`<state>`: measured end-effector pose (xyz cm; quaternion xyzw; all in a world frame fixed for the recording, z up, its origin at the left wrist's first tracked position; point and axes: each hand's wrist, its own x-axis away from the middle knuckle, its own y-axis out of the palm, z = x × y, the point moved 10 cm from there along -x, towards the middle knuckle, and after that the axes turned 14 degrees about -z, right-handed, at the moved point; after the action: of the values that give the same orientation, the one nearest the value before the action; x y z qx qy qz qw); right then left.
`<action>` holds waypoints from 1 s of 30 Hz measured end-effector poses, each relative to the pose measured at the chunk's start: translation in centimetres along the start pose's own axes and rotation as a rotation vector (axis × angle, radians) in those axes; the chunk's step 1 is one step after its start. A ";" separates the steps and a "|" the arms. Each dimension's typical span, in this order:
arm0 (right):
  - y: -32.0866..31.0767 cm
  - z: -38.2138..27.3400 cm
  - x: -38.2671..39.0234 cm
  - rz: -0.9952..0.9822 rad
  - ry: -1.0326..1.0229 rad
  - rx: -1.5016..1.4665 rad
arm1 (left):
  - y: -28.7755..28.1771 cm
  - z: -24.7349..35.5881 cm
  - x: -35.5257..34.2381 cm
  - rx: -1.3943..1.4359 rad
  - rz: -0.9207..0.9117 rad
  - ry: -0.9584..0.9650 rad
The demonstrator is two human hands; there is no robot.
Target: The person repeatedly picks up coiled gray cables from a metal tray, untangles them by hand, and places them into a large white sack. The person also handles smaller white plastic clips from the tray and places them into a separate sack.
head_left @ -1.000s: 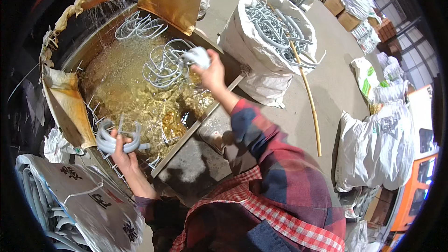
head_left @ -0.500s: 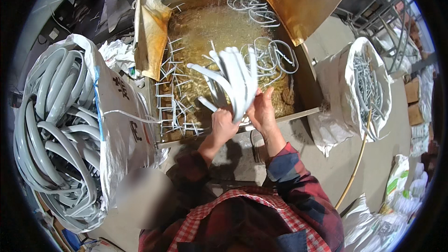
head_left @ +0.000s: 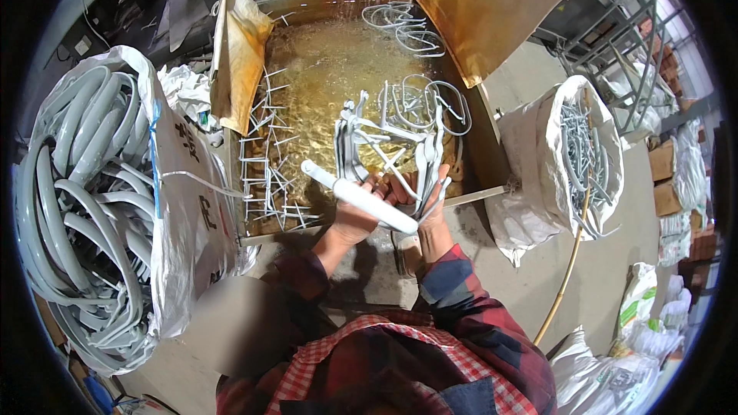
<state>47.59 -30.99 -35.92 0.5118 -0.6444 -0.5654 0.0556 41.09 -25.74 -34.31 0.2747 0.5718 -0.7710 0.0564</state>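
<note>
Over the near edge of a water tank (head_left: 327,54), my left hand (head_left: 354,219) and my right hand (head_left: 434,211) are close together. Both are closed on a bunch of grey curved plastic strips (head_left: 350,154), which fans out into a left and a right group. Thin pale rods cross between the groups. One wide strip (head_left: 377,206) lies slantwise across the front of my hands and hides part of the fingers. Thin plastic rods (head_left: 269,157) lie along the tank's left side. Looped grey plastic pieces (head_left: 446,107) sit in the water on the right.
A big white sack (head_left: 192,215) full of grey curved strips (head_left: 84,207) stands at left. At right, another white sack (head_left: 530,192) holds thin grey pieces (head_left: 580,150), with a long stick (head_left: 569,284) leaning on it. Stained sheets (head_left: 492,15) flank the tank. Water falls in at the back.
The bunch of strips, upright and packed together before, has spread into two groups with rods showing between them. One strip has come across the front. My right hand's fingers have closed in.
</note>
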 end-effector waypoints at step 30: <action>-0.7 -1.2 1.2 0.082 -0.006 0.109 | -4.3 0.8 0.5 -0.119 0.080 0.088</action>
<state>48.19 -32.55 -36.69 0.4857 -0.6949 -0.5280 0.0488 38.67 -24.95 -30.71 0.3271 0.6071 -0.7199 0.0781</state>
